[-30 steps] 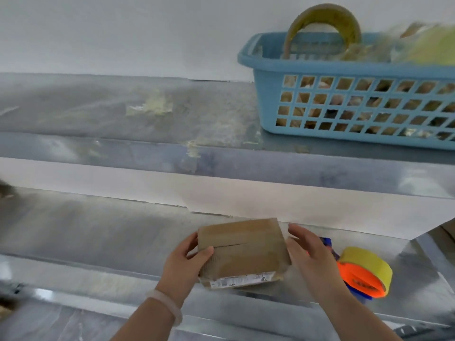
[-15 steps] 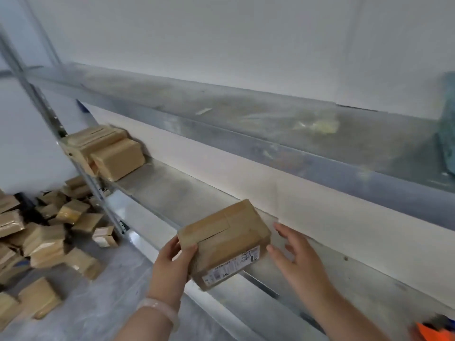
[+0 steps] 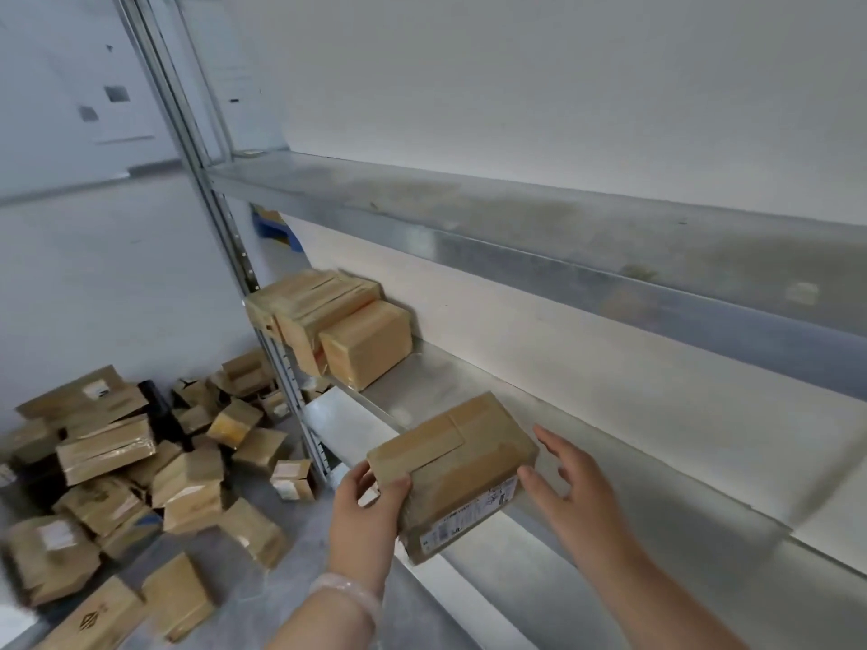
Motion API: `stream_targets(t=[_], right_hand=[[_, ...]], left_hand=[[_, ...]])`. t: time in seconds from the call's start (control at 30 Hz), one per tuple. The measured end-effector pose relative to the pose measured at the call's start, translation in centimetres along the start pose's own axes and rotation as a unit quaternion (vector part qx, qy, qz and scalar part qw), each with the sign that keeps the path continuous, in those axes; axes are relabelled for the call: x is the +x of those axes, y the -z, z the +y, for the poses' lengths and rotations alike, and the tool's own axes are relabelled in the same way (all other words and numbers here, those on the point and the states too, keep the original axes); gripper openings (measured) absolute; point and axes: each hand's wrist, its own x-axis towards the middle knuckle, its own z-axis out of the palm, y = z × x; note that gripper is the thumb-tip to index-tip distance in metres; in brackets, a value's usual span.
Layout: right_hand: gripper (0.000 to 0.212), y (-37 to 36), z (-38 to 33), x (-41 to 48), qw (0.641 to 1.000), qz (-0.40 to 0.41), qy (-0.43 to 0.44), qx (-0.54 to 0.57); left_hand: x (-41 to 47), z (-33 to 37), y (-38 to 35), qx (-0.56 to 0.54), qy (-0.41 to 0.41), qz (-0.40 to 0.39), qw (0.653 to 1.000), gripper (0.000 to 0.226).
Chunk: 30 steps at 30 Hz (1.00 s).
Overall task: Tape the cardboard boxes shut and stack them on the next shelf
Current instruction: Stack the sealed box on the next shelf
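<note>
A small taped cardboard box with a white label on its front side hangs tilted over the front edge of the lower metal shelf. My left hand grips its left end, thumb on top. My right hand is beside the box's right end, fingers spread and straight, its thumb at the box's corner. Further left on the same shelf stands a stack of taped boxes against the upright post.
A pile of several loose cardboard boxes lies on the grey floor at the left. The upper shelf runs above, bare metal. A metal upright stands between floor pile and shelf. A blue object shows behind the post.
The view has swung left, away from the blue basket and tape roll. The box has travelled left along the shelf with my left hand; my right hand has loosened from its end.
</note>
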Motion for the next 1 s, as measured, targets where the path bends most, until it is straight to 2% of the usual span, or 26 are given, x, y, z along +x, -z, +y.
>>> stream_targets(t=[0.27, 0.5, 0.73, 0.9, 1.0], right_hand=[[0.062, -6.8, -1.9, 7.2, 0.999, -0.006, -0.009, -0.049], [0.059, -11.0, -2.4, 14.8, 0.997, -0.028, -0.006, -0.078], [0.057, -13.5, -2.1, 19.5, 0.994, -0.050, -0.013, -0.096], [0.055, -14.9, -1.2, 20.3, 0.994, -0.039, -0.030, -0.099], [0.054, -15.9, -1.1, 20.3, 0.994, -0.012, -0.050, -0.092]], left_hand=[[11.6, 1.5, 0.2, 0.001, 0.005, 0.019, 1.000, 0.040], [21.4, 1.1, -1.2, 0.007, 0.047, 0.053, 0.997, 0.044], [26.8, 0.6, -2.3, 0.012, 0.084, 0.084, 0.993, 0.056], [29.2, 0.2, -2.9, 0.028, 0.099, 0.073, 0.992, 0.065], [29.9, 0.3, -3.1, 0.044, 0.103, 0.047, 0.993, 0.079]])
